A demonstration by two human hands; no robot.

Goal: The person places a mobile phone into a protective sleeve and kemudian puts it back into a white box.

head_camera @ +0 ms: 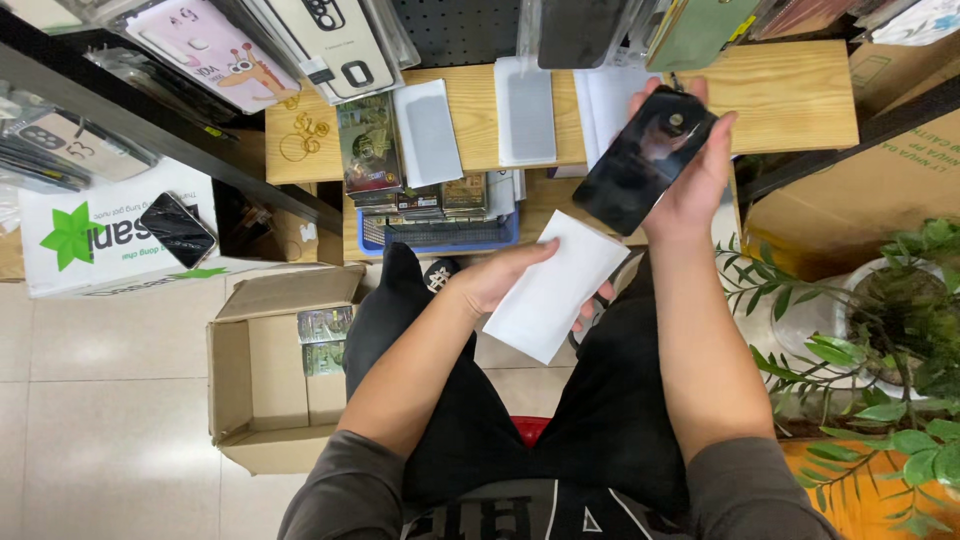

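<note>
Far left: white box (95,240) with a green star, a dark phone (177,229) lying on top. Below, open carton (270,385) on the tiled floor, small packs inside. Above, hanging phone cases (215,45) on a rack. On the wooden shelf (790,95), gold rings (300,135), a stack of printed packs (368,145), two white sleeves (428,130) lying flat; under it, a blue basket (440,235).

Centre: left hand (500,280) holding a white envelope (556,285) over the lap, thumb on top, remaining fingers underneath pinching it; fingertips show at the far edge. Envelope flat and looks closed, contents not visible.

Right of that: right hand (690,170) raised, gripping a black phone (645,160) by its edges, fingers curled round the far side, thumb on the near side. Glossy back faces up, camera end toward the shelf.

Judged from this: phone and envelope both in hand but apart, nothing fitted or applied yet.

Far right: potted plant (880,340).
</note>
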